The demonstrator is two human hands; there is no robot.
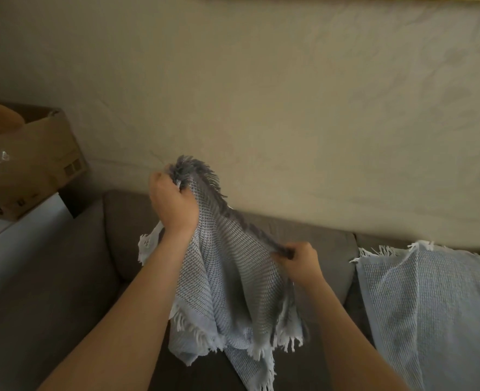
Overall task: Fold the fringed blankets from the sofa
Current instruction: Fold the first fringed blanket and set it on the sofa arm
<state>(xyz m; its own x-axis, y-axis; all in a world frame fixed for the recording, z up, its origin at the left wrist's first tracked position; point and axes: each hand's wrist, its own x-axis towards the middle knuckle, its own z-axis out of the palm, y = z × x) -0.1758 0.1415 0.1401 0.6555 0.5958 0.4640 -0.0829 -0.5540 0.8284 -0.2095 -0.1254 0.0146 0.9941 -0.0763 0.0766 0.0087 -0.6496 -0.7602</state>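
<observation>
A light blue-grey waffle-weave blanket (233, 283) with fringed edges hangs bunched in front of me, above the grey sofa (97, 266). My left hand (174, 204) grips a gathered corner of it, held high. My right hand (301, 259) pinches the fringed edge lower and to the right. The edge stretches taut between both hands, and the rest droops toward the seat. A second fringed blanket (436, 311) of the same weave lies draped over the sofa back and seat at the right.
A cardboard box (33, 159) with a plastic bag sits on a white surface (21, 230) left of the sofa arm. A pale wall (289, 94) stands behind the sofa. Bare sofa seat shows at the lower left.
</observation>
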